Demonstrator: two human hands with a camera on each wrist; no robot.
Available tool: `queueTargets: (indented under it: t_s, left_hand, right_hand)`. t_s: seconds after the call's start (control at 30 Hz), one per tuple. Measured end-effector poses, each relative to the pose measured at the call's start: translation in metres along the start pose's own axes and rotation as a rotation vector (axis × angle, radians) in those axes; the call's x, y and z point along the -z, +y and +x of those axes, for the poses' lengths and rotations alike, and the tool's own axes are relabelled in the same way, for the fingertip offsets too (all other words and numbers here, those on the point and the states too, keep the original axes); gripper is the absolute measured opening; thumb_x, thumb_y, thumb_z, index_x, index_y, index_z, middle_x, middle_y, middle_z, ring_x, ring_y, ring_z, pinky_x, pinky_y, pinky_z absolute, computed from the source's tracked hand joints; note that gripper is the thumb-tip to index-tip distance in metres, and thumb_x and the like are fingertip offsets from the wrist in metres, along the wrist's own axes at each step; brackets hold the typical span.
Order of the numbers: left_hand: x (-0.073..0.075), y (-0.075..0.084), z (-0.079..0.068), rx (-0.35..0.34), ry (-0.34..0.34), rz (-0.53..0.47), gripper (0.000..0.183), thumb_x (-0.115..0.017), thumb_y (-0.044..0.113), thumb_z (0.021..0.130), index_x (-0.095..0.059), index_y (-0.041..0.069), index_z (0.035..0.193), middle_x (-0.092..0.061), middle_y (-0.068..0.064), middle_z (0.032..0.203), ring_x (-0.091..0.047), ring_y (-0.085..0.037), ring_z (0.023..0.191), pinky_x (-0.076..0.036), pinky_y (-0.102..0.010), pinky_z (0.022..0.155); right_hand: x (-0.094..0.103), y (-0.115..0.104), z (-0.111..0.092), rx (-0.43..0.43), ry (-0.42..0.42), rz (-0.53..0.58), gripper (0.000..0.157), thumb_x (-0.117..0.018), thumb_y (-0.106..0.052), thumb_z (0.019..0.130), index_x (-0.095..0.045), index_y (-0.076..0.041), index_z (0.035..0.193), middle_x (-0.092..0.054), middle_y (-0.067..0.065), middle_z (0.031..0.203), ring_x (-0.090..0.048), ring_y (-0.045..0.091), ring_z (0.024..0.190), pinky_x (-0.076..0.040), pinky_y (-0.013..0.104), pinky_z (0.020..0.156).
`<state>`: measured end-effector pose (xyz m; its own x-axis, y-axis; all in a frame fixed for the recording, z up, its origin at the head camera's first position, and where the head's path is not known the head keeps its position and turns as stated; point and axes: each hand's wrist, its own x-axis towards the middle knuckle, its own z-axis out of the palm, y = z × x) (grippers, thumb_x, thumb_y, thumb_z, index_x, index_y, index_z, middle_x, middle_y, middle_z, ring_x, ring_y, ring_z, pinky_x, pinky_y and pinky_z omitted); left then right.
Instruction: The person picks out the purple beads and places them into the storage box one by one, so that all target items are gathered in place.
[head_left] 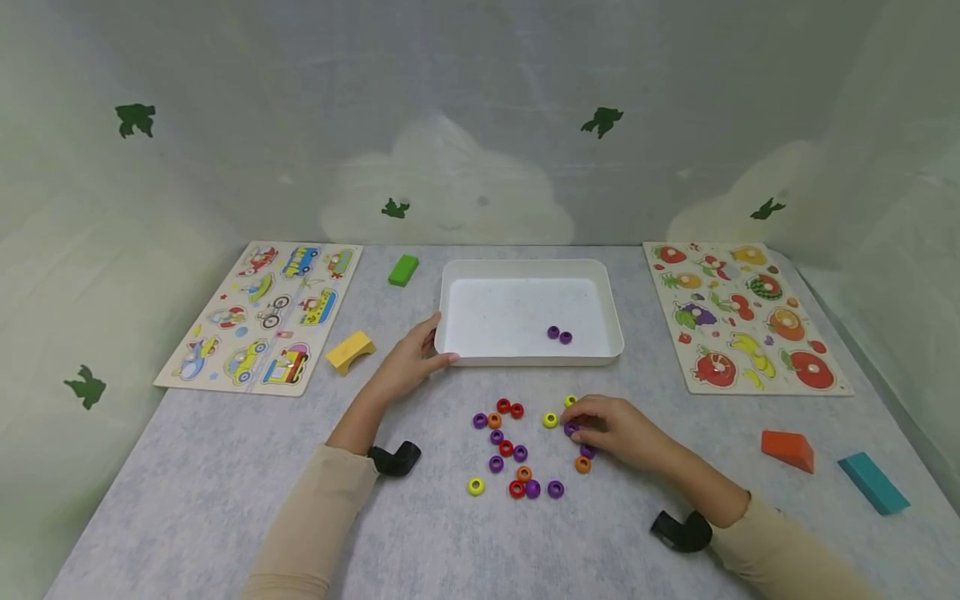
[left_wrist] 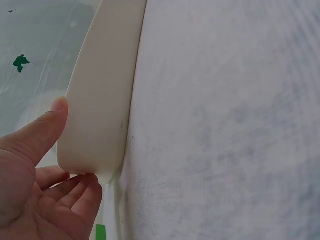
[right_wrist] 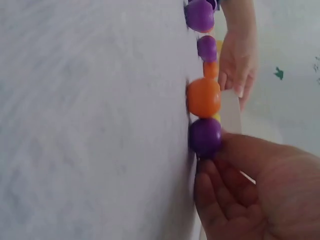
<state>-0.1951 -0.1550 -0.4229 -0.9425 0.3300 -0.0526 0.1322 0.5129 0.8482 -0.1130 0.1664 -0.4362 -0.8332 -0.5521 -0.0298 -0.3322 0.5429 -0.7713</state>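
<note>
My left hand (head_left: pixel 408 362) grips the near left corner of a white tray (head_left: pixel 525 362), thumb at the rim and curled fingers at the side. The left wrist view shows that hand (left_wrist: pixel 55 170) against the tray's outer wall (left_wrist: pixel 102 100). Two purple beads (head_left: pixel 559 335) lie inside the tray. My right hand (head_left: pixel 618 429) pinches a purple bead (head_left: pixel 572 428) between thumb and forefinger, low over the table. Beside it are a yellow bead (head_left: pixel 550 421), another purple bead (head_left: pixel 587 451) and an orange bead (head_left: pixel 582 465). In the right wrist view the fingers partly hide what they pinch.
Several red, purple, orange and yellow beads (head_left: pixel 506 448) lie scattered before the tray. A vehicle puzzle board (head_left: pixel 258 321) is at left, a fruit one (head_left: pixel 738 321) at right. Green (head_left: pixel 403 271), yellow (head_left: pixel 350 352), orange (head_left: pixel 787 450) and teal (head_left: pixel 873 483) blocks lie around.
</note>
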Motion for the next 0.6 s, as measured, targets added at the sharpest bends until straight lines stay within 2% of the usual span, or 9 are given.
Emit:
queueTargets:
  t_s: [0.13, 0.27, 0.43, 0.53, 0.6]
  left_hand:
    - [0.0, 0.0, 0.0, -0.005, -0.006, -0.002, 0.082, -0.06, 0.036, 0.072, -0.012, 0.01, 0.133, -0.013, -0.007, 0.136, -0.02, -0.014, 0.12, -0.025, -0.026, 0.094]
    - [0.0, 0.0, 0.001, -0.004, -0.012, -0.009, 0.082, -0.06, 0.034, 0.072, -0.011, 0.01, 0.133, -0.013, -0.008, 0.136, -0.02, -0.015, 0.12, -0.024, -0.027, 0.095]
    - [0.002, 0.017, -0.005, -0.004, -0.013, -0.038, 0.076, -0.059, 0.022, 0.076, -0.011, 0.003, 0.132, -0.012, -0.013, 0.135, -0.02, -0.02, 0.12, -0.023, -0.03, 0.096]
    - [0.003, 0.028, -0.01, 0.004, -0.012, -0.035, 0.074, -0.058, 0.016, 0.077, -0.011, 0.0, 0.131, -0.012, -0.015, 0.135, -0.019, -0.022, 0.12, -0.023, -0.032, 0.096]
    - [0.003, 0.03, -0.011, 0.002, -0.012, -0.031, 0.073, -0.058, 0.017, 0.077, -0.012, 0.0, 0.131, -0.013, -0.015, 0.135, -0.019, -0.022, 0.12, -0.022, -0.032, 0.096]
  right_hand:
    - [0.003, -0.005, 0.003, -0.017, 0.016, -0.019, 0.017, -0.06, -0.02, 0.076, -0.06, -0.021, 0.093, -0.055, -0.011, 0.087, -0.05, 0.004, 0.075, -0.045, 0.02, 0.067]
    - [0.016, -0.013, 0.011, 0.002, 0.103, -0.007, 0.02, -0.06, -0.017, 0.076, -0.06, -0.017, 0.096, -0.056, -0.011, 0.087, -0.051, 0.005, 0.076, -0.045, 0.022, 0.068]
    - [0.04, -0.018, 0.034, 0.065, 0.258, 0.005, 0.022, -0.059, -0.014, 0.076, -0.059, -0.011, 0.098, -0.056, -0.005, 0.091, -0.051, 0.008, 0.079, -0.045, 0.025, 0.072]
    - [0.051, -0.013, 0.053, 0.053, 0.311, -0.007, 0.022, -0.058, -0.014, 0.077, -0.059, -0.009, 0.098, -0.055, -0.001, 0.093, -0.052, 0.01, 0.082, -0.045, 0.025, 0.072]
    - [0.055, -0.008, 0.067, 0.02, 0.325, -0.03, 0.022, -0.057, -0.013, 0.077, -0.058, -0.007, 0.099, -0.055, 0.002, 0.095, -0.052, 0.011, 0.083, -0.045, 0.025, 0.073]
